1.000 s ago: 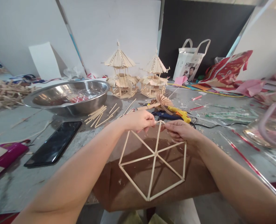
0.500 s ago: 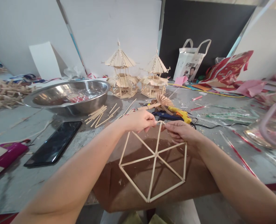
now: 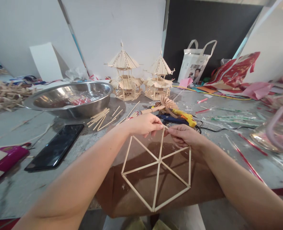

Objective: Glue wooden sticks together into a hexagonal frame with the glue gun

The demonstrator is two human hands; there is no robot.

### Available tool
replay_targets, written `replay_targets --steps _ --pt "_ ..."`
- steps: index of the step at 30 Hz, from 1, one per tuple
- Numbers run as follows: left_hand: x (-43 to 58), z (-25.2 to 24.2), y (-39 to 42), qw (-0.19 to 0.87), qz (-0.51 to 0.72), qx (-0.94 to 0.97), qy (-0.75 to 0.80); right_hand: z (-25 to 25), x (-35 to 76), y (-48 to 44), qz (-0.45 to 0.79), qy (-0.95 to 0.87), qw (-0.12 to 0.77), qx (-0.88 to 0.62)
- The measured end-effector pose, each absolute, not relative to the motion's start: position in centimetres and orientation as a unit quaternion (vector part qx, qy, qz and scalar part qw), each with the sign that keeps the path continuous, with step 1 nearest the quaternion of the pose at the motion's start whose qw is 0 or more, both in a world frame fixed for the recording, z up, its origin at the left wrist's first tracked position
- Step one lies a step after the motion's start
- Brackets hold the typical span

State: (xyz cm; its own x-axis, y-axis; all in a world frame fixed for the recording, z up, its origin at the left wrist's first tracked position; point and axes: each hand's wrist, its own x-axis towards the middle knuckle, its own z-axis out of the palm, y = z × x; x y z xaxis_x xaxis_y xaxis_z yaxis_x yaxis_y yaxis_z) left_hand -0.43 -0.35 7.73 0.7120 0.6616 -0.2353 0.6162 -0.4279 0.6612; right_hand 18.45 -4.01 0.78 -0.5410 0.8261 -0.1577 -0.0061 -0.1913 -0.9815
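A hexagonal frame of thin wooden sticks point(image 3: 160, 161), with spokes meeting at its centre, is held over a brown board point(image 3: 112, 191). At the frame's far corner my left hand point(image 3: 147, 124) is closed, thumb and fingertips pinching the joint. Just right of that corner, my right hand point(image 3: 183, 134) pinches a wooden stick point(image 3: 166, 127) whose tip points at the joint. My fingers hide most of the two far sides. A yellow and blue glue gun point(image 3: 188, 118) lies right behind my hands.
Two stick pavilions point(image 3: 125, 73) stand at the back. Left are a steel basin point(image 3: 91, 105), loose sticks point(image 3: 99, 118), a phone point(image 3: 56, 147) and a magenta glue gun point(image 3: 8, 161). Plastic-wrapped items point(image 3: 242, 118) and a clear container point(image 3: 272, 140) are right.
The frame's near edge has dipped slightly toward me. My left fingertips have shifted a little right, onto the far corner. My right hand has barely moved.
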Motion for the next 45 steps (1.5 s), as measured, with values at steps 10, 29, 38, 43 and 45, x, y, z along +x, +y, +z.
replay_targets --steps 10,29,38,43,45 --pt "-0.1 6.2 0.3 0.445 0.039 0.81 0.38 0.7 18.0 -4.3 0.675 -0.568 0.285 -0.375" --pt "-2.6 6.6 3.3 0.546 0.276 0.659 0.437 0.4 18.0 -3.0 0.634 -0.442 0.491 -0.403" --pt "-3.6 8.1 3.6 0.491 0.53 0.554 0.414 0.0 18.1 -3.2 0.7 -0.393 0.518 -0.297" --pt "-2.9 7.2 3.7 0.487 0.585 0.519 0.389 -0.4 17.6 -3.4 0.674 -0.438 0.496 -0.329" --pt "-2.4 6.8 3.5 0.508 0.569 0.526 0.376 -0.4 17.5 -3.4 0.654 -0.435 0.505 -0.358"
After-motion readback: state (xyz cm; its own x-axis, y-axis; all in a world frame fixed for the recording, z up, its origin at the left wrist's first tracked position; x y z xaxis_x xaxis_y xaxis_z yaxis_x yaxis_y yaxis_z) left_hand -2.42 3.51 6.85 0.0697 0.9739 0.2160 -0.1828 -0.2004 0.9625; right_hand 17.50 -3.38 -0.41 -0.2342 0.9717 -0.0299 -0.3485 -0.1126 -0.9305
